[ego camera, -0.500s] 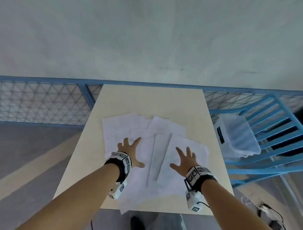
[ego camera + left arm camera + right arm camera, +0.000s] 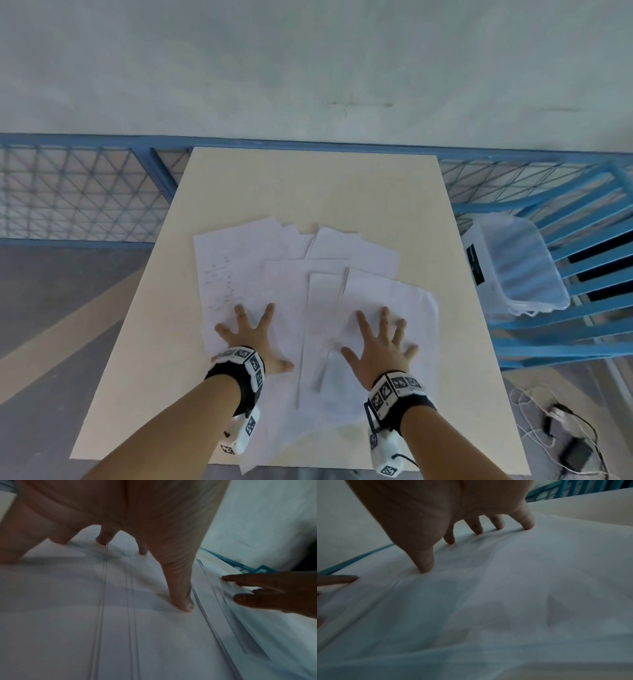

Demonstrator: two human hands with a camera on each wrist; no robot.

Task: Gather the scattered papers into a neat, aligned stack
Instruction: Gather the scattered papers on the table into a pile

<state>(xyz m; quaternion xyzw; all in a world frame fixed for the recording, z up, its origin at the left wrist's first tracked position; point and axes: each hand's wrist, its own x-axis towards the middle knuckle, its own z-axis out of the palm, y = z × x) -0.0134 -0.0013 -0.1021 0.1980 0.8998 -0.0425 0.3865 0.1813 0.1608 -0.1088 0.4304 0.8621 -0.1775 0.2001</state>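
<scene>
Several white papers (image 2: 294, 284) lie overlapped and askew across the middle of a beige table (image 2: 308, 185). My left hand (image 2: 250, 334) is spread flat on the left sheets, fingertips (image 2: 184, 605) pressing the paper (image 2: 120, 615). My right hand (image 2: 380, 339) is spread flat on the right sheets, its fingertips (image 2: 425, 568) pressing the paper (image 2: 505, 601). One sheet (image 2: 260, 455) hangs over the table's near edge. Neither hand grips anything.
A clear plastic bin (image 2: 513, 267) sits on a blue metal rack (image 2: 582, 329) right of the table. Blue mesh fencing (image 2: 78, 198) runs behind and to the left. Cables and an adapter (image 2: 568, 445) lie on the floor at lower right.
Both hands have stayed spread flat on the papers. The right hand's fingers look spread wider, and the sheets have shifted a little.
</scene>
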